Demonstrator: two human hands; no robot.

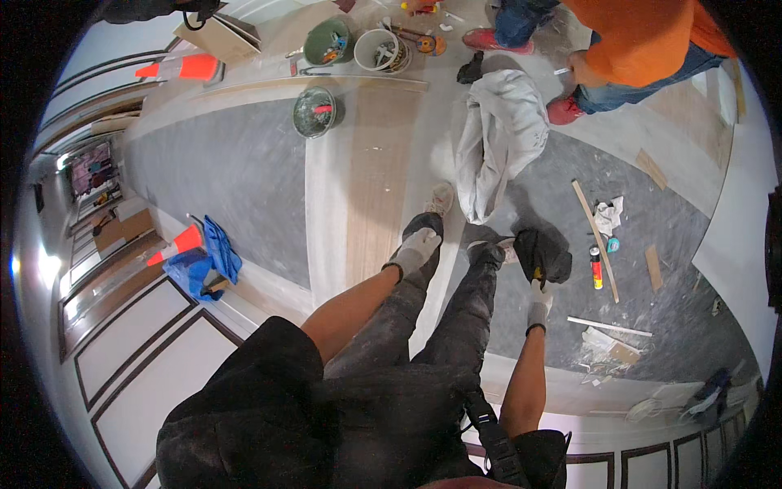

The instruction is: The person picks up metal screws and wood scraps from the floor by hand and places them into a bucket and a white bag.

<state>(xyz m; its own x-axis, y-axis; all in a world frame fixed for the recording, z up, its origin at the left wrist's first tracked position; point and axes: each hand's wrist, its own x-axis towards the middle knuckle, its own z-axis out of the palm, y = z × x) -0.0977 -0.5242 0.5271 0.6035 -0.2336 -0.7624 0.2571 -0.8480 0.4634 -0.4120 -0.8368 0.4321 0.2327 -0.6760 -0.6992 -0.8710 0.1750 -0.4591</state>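
Note:
My left hand [418,251], in a whitish work glove, rests by my left shin and knee, its fingers bent; whether it grips anything is hard to see. A black bag or cloth pouch [545,252] with a bit of yellow at its mouth hangs from my right hand [539,299], which is gloved too and closed on it. In front of my feet lies a large whitish woven sack [510,131], crumpled. To the right of the black bag an aerosol can [596,268], a long wooden strip [595,238] and a teal tape measure [613,244] lie on the dark floor.
A co-worker in an orange top [641,43] stands beyond the sack. Ahead are a green bucket [327,41], a white bucket [377,50] and a dark bucket [314,112]. Traffic cones [198,67] and blue cloth [214,257] are at left. Debris [611,347] lies at right.

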